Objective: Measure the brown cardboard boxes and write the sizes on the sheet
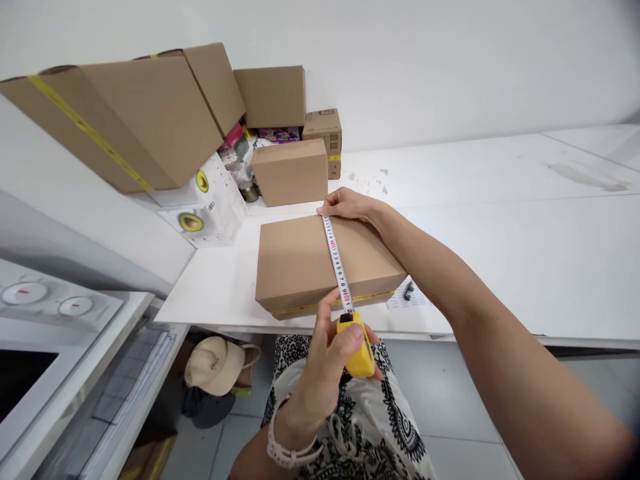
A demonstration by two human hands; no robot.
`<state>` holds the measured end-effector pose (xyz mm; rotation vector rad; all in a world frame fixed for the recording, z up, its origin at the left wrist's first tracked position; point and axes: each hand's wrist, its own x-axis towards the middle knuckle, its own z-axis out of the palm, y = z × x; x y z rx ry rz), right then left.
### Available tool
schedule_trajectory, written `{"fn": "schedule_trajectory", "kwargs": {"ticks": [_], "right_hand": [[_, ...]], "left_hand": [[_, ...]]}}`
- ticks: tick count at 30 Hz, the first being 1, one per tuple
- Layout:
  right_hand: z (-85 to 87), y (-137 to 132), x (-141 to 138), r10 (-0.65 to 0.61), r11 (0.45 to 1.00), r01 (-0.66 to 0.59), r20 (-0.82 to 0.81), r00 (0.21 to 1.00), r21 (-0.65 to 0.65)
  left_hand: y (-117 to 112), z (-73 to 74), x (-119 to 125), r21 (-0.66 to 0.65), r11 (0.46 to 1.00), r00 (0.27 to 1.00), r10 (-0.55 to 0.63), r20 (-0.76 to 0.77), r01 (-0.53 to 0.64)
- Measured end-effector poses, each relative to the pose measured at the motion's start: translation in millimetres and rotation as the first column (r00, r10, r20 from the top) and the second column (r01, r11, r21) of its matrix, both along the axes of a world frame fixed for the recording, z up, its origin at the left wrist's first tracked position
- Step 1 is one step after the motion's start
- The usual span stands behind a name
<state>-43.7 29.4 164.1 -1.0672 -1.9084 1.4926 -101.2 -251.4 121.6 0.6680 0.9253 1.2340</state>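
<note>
My left hand (320, 367), with a pale band round its wrist, is wrapped round a yellow tape measure (361, 357) in front of the cardboard box (293, 257). The thumb lies on top of the case. From it the white blade (336, 263) runs across the box's top face to the far edge. There my right hand (346, 203) pinches the blade's end, which its fingers partly hide. The box lies on the white table (480, 267), with yellow tape along its near side.
Behind stands a smaller cardboard box (293, 172), next to a printed carton (330, 137). Large boxes (145, 113) are stacked at the left on white avocado-print boxes (210, 207). A paper sheet with a black object (409, 291) lies to the right. A cap (215, 365) sits below the table.
</note>
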Motion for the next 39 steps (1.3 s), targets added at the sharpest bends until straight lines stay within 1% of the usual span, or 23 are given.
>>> {"fn": "schedule_trajectory", "kwargs": {"ticks": [5,7,11,14,17,22,25,29,32,34,36,37,39], "right_hand": [[0.8,0.2,1.0,0.021,1.0,-0.022,0.09,0.996,0.001],[0.0,1.1,1.7,0.031,1.0,-0.031,0.079,0.996,-0.005],[-0.7,0.8,2.1,0.051,0.998,-0.051,0.001,0.999,-0.031],[-0.2,-0.6,1.1,0.019,0.999,-0.018,0.026,0.999,-0.029],[-0.7,-0.1,0.6,-0.007,1.0,0.007,0.026,1.0,-0.006],[-3.0,2.3,2.0,0.065,0.998,-0.064,-0.036,0.997,0.026],[-3.5,1.3,2.6,0.091,0.993,-0.09,-0.012,0.996,0.076],[-1.7,0.1,4.4,0.099,0.981,-0.096,-0.008,0.995,0.17],[9.6,-3.9,11.5,0.11,0.966,-0.091,-0.065,0.992,0.242],[25.5,-14.4,21.6,0.139,0.953,-0.086,-0.167,0.976,0.29],[46.7,-34.5,35.8,0.185,0.93,-0.076,-0.278,0.943,0.36],[58.0,-47.8,43.6,0.209,0.911,-0.07,-0.308,0.928,0.406],[78.9,-77.8,59.3,0.236,0.872,-0.056,-0.317,0.919,0.487]], "left_hand": [[0.0,-0.1,0.0,-0.005,1.0,1.0,-0.007,0.003,0.007],[0.1,-0.6,0.2,-0.006,1.0,1.0,-0.003,0.006,0.003],[0.3,-1.3,0.3,0.001,1.0,1.0,-0.002,0.005,0.002],[0.6,-1.7,0.3,-0.008,1.0,1.0,-0.007,-0.001,0.007],[1.0,-3.0,0.4,-0.005,1.0,1.0,-0.002,0.014,0.002],[-0.6,-1.2,0.5,0.006,1.0,1.0,-0.003,0.007,0.003],[-1.0,0.8,1.4,0.01,1.0,1.0,-0.004,0.0,0.004],[2.1,-0.8,1.3,0.03,1.0,1.0,0.006,0.027,-0.007],[2.0,-3.5,-4.7,0.045,0.999,0.999,0.014,0.031,-0.016],[-2.4,-6.4,-11.7,0.059,0.998,1.0,0.021,-0.009,-0.02],[-10.4,-10.8,-18.4,0.087,0.996,0.997,0.011,-0.075,-0.004],[-15.3,-13.5,-21.0,0.103,0.995,0.994,-0.006,-0.111,0.017],[-25.8,-19.1,-23.7,0.136,0.989,0.983,-0.031,-0.179,0.056]]}}
